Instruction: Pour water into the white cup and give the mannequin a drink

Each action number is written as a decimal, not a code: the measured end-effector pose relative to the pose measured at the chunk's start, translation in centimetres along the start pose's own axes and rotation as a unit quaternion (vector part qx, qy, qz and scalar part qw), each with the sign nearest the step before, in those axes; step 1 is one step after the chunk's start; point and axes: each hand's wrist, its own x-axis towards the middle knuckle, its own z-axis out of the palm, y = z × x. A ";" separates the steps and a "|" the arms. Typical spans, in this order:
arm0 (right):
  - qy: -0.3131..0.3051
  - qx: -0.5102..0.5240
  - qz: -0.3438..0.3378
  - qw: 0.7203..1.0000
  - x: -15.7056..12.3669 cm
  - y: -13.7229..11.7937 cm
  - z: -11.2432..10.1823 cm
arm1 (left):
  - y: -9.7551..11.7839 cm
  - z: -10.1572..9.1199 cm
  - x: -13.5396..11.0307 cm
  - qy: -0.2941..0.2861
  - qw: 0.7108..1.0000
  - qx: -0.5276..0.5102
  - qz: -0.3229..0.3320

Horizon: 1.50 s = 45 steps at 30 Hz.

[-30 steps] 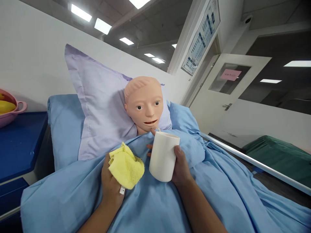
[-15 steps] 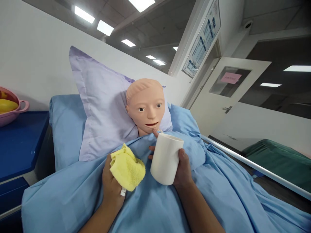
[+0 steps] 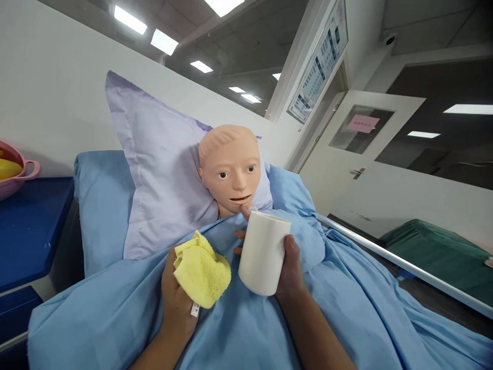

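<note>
My left hand [image 3: 175,298] is closed on a folded yellow towel [image 3: 204,270] with a small white tag hanging below it. The fingers behind the cloth are partly hidden. In my right hand [image 3: 290,272] is a white mug [image 3: 264,254], tilted a little, with my fingers wrapped around its far side. What the mug contains cannot be seen. Just beyond it, a manikin [image 3: 231,169] with a slightly parted mouth rests its head on a lilac pillow [image 3: 165,180]. A blue quilt [image 3: 239,329] covers its body up to the neck, and both hands are above this quilt.
On the left, a pink basin [image 3: 15,185] with yellow things inside stands on a blue-topped cabinet [image 3: 26,231]. A white bed rail [image 3: 400,264] runs along the right. Beyond it lie a green-covered surface [image 3: 442,257] and an open door [image 3: 354,133].
The view has shifted very slightly, and the towel sits a touch lower. Both hands keep the same hold on the towel and the mug.
</note>
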 end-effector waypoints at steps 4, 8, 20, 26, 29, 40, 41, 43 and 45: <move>-0.008 0.005 0.007 1.000 -0.2 0.1 -0.1 | 0.5 -0.1 0.1 -0.008 1.000 -0.003 -0.006; -0.014 0.011 0.008 1.000 -0.2 0.2 -0.3 | 0.5 -0.3 0.2 -0.010 1.000 -0.001 0.001; -0.040 0.058 -0.006 0.998 0.0 0.8 -0.6 | -1.8 -1.1 0.2 -0.182 0.897 0.318 0.248; -0.118 0.087 -0.030 0.989 -0.7 0.3 -1.4 | 3.9 0.4 4.9 -0.204 0.823 0.346 0.401; -0.174 0.125 -0.014 0.977 -0.9 0.3 -2.2 | 6.3 3.8 7.3 -0.117 0.818 0.312 0.468; -0.238 0.179 -0.083 0.951 -0.9 1.5 -3.5 | 2.6 11.9 10.6 -0.230 0.459 0.524 0.679; -0.247 0.181 -0.072 0.949 -1.0 1.3 -3.5 | 2.3 11.4 10.4 -0.232 0.461 0.516 0.683; -0.258 0.192 -0.047 0.946 -1.1 1.0 -3.4 | 2.2 10.0 10.0 -0.252 0.480 0.486 0.686; -0.248 0.203 -0.032 0.947 -1.3 0.6 -3.3 | 2.5 8.4 9.6 -0.283 0.506 0.467 0.668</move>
